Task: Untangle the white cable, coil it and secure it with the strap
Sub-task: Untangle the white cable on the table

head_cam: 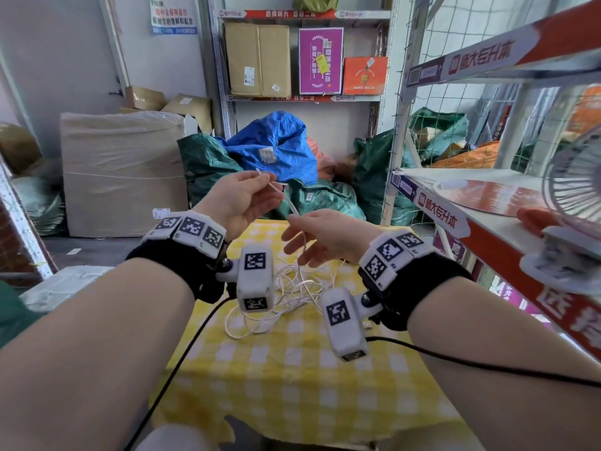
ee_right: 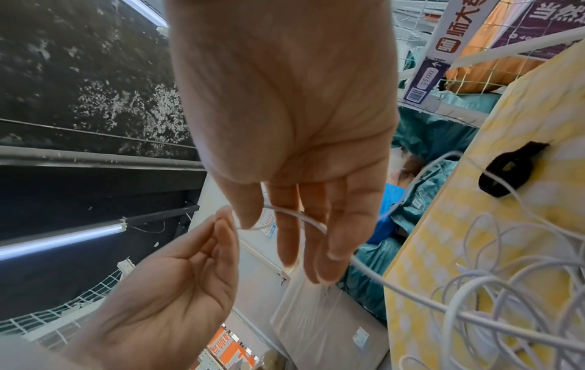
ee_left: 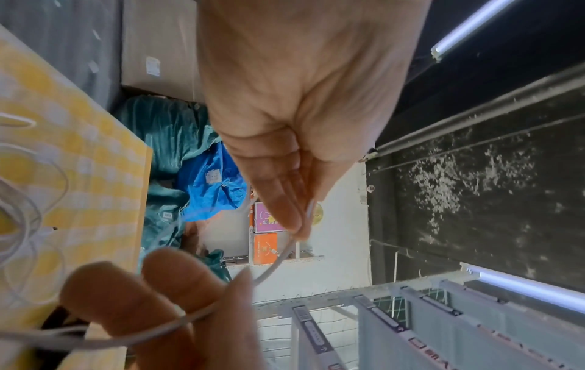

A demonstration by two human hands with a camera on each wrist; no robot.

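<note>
The white cable point(head_cam: 292, 288) lies in a loose tangle on the yellow checked table point(head_cam: 292, 385). One end is lifted above the far edge. My left hand point(head_cam: 273, 187) pinches that end between thumb and fingertips point(ee_left: 294, 220). My right hand point(head_cam: 299, 229), just below and to the right, holds the same strand a short way down, and the cable point(ee_right: 304, 217) threads between its nearly straight fingers point(ee_right: 335, 250). From there the strand drops to the tangle point(ee_right: 490, 288). The black strap point(ee_right: 506, 172) lies curled on the cloth beside the tangle; it is hidden in the head view.
A metal shelf point(head_cam: 455, 219) crowds the table's right side, with a small fan point(head_cam: 575, 180) on it. Green and blue bags point(head_cam: 273, 148) are piled beyond the far edge, and a wrapped box point(head_cam: 123, 174) stands at the left. Black camera leads point(head_cam: 182, 362) cross the cloth.
</note>
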